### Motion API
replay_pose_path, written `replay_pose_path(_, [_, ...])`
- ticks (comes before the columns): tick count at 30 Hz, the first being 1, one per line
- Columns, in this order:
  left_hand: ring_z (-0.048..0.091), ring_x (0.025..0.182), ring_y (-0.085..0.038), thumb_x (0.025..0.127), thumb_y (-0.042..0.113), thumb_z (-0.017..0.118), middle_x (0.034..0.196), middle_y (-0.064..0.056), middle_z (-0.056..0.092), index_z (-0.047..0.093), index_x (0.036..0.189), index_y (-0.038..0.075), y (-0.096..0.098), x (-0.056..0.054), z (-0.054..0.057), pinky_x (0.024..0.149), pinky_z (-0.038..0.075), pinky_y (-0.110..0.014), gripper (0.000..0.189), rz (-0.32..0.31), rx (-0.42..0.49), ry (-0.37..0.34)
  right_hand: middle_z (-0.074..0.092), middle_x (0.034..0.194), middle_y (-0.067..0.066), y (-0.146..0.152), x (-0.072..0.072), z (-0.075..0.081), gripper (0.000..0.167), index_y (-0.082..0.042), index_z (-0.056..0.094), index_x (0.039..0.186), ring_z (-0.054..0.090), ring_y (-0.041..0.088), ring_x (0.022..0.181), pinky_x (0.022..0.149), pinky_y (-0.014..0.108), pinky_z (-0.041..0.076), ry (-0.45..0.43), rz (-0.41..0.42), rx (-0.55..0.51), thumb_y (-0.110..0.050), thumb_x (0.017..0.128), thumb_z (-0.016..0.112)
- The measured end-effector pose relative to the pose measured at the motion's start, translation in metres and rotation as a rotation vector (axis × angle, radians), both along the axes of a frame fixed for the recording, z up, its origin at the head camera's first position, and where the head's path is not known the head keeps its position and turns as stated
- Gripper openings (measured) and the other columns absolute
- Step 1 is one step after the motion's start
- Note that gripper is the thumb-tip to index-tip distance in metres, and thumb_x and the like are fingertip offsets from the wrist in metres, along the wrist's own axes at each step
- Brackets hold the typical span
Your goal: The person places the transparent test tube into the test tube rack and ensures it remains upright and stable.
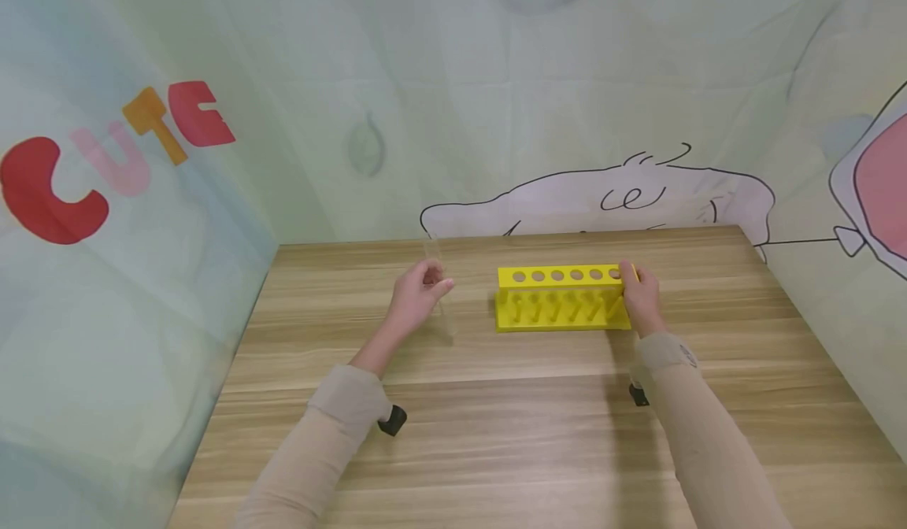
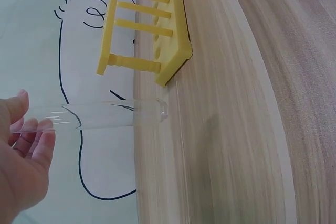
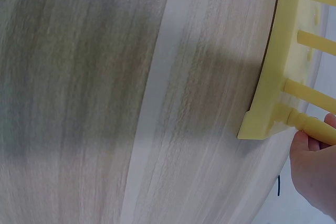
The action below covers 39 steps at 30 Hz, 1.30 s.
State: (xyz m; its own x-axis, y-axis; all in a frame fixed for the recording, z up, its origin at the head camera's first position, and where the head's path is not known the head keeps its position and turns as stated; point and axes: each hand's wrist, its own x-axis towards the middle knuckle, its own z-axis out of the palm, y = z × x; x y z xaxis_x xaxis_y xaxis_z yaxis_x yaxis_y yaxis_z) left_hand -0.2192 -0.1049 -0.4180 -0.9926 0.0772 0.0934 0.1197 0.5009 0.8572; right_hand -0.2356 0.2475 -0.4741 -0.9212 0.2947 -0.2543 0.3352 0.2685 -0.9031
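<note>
A clear test tube [image 2: 105, 116] is pinched between the thumb and fingers of my left hand [image 1: 420, 293]. In the head view the tube [image 1: 445, 320] stands nearly upright, left of the rack, and its see-through wall is hard to make out. My right hand [image 1: 641, 297] grips the right end of a yellow test tube rack [image 1: 560, 326]. In the right wrist view, that hand [image 3: 317, 169] has its fingers around the rack's end post [image 3: 310, 125]. The rack has a row of round holes on top and several pegs below; no tube shows in it.
Both hands work over a wood-grain table [image 1: 496, 434]. Behind it hangs a pale cloth backdrop [image 1: 425, 120] with cartoon drawings and coloured letters, meeting the table's back edge. Black wrist cameras show under both beige sleeves [image 1: 347, 403].
</note>
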Motion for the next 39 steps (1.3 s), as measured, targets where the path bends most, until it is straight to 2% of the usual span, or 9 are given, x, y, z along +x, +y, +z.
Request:
replay_pose_path(10, [0.054, 0.09, -0.022, 0.082, 0.015, 0.062, 0.092, -0.012, 0.057, 0.054, 0.1, 0.001, 0.006, -0.006, 0.004, 0.082, 0.049, -0.031, 0.024, -0.01, 0.008, 0.012, 0.038, 0.121, 0.012, 0.001, 0.0, 0.0, 0.061, -0.003, 0.041, 0.116, 0.037, 0.019, 0.1, 0.083, 0.025, 0.035, -0.007, -0.007, -0.024, -0.055, 0.089, 0.027])
replay_pose_path(13, [0.054, 0.089, -0.022, 0.082, 0.016, 0.062, 0.092, -0.012, 0.057, 0.054, 0.1, 0.002, 0.009, -0.008, 0.004, 0.082, 0.049, -0.031, 0.025, -0.007, 0.004, 0.018, 0.038, 0.122, 0.012, 0.002, 0.0, -0.001, 0.064, -0.003, 0.042, 0.117, 0.037, 0.019, 0.101, 0.082, 0.024, 0.035, -0.003, -0.005, -0.019, -0.058, 0.087, 0.027])
replay_pose_path(20, [0.053, 0.09, -0.021, 0.081, 0.016, 0.063, 0.091, -0.01, 0.057, 0.054, 0.099, 0.004, 0.014, -0.012, 0.01, 0.083, 0.049, -0.031, 0.023, 0.001, 0.032, 0.05, 0.035, 0.131, 0.016, 0.002, -0.002, -0.004, 0.07, -0.001, 0.04, 0.122, 0.033, 0.025, 0.113, 0.1, 0.038, 0.031, -0.015, -0.012, -0.029, -0.06, 0.086, 0.026])
replay_pose_path(25, [0.053, 0.092, -0.02, 0.082, 0.016, 0.062, 0.094, -0.01, 0.056, 0.054, 0.102, 0.004, 0.016, -0.014, 0.017, 0.085, 0.047, -0.031, 0.026, 0.006, 0.071, 0.036, 0.036, 0.13, 0.015, 0.0, -0.003, -0.004, 0.067, -0.003, 0.04, 0.122, 0.034, 0.023, 0.111, 0.097, 0.036, 0.033, -0.024, -0.022, -0.037, -0.058, 0.087, 0.026])
replay_pose_path(30, [0.052, 0.091, -0.021, 0.082, 0.016, 0.062, 0.094, -0.011, 0.056, 0.054, 0.103, 0.003, 0.018, -0.016, 0.022, 0.085, 0.047, -0.032, 0.026, 0.001, 0.071, 0.048, 0.037, 0.128, 0.014, 0.0, -0.004, -0.003, 0.062, -0.003, 0.04, 0.121, 0.035, 0.021, 0.107, 0.093, 0.032, 0.034, -0.034, -0.026, -0.039, -0.054, 0.089, 0.026])
replay_pose_path(36, [0.053, 0.091, -0.022, 0.083, 0.016, 0.061, 0.094, -0.011, 0.056, 0.053, 0.102, 0.003, 0.021, -0.019, 0.027, 0.085, 0.047, -0.032, 0.025, -0.004, 0.071, 0.068, 0.036, 0.131, 0.013, 0.0, -0.004, -0.002, 0.064, -0.004, 0.039, 0.124, 0.034, 0.022, 0.112, 0.1, 0.036, 0.032, -0.046, -0.033, -0.046, -0.056, 0.088, 0.025])
replay_pose_path(39, [0.053, 0.093, -0.021, 0.083, 0.018, 0.061, 0.095, -0.009, 0.056, 0.053, 0.103, 0.004, 0.023, -0.021, 0.029, 0.086, 0.047, -0.031, 0.025, -0.007, 0.067, 0.065, 0.036, 0.131, 0.013, 0.0, -0.004, -0.001, 0.063, -0.004, 0.039, 0.125, 0.033, 0.023, 0.112, 0.099, 0.036, 0.032, -0.049, -0.035, -0.044, -0.054, 0.089, 0.025])
